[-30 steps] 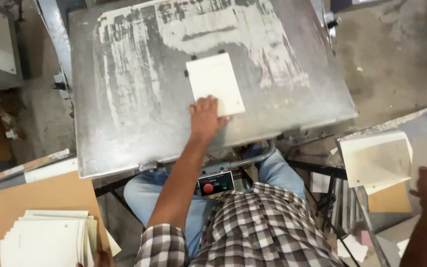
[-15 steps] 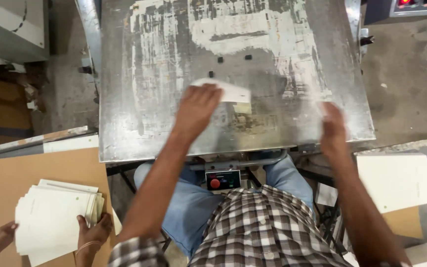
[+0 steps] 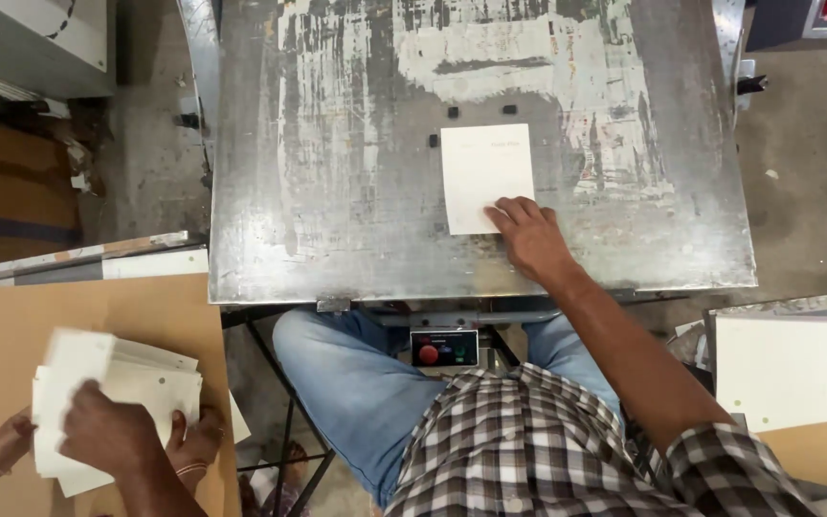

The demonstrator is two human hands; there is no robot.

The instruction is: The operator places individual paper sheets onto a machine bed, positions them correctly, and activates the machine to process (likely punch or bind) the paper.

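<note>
White card (image 3: 486, 177) lies flat on the worn metal counter (image 3: 337, 191), just ahead of the right hand (image 3: 528, 235), whose spread fingertips press its near corner. Left hand (image 3: 112, 436), low beside the knee, grips a stack of white cards (image 3: 98, 383) over brown cardboard (image 3: 69, 306).

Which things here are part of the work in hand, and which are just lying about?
In hand: right hand pressing the white card on the metal plate; left hand on the card stack, which a co-worker's hand also touches.
Lying about: white sheets at right; button box under the plate; grey cabinet.
</note>
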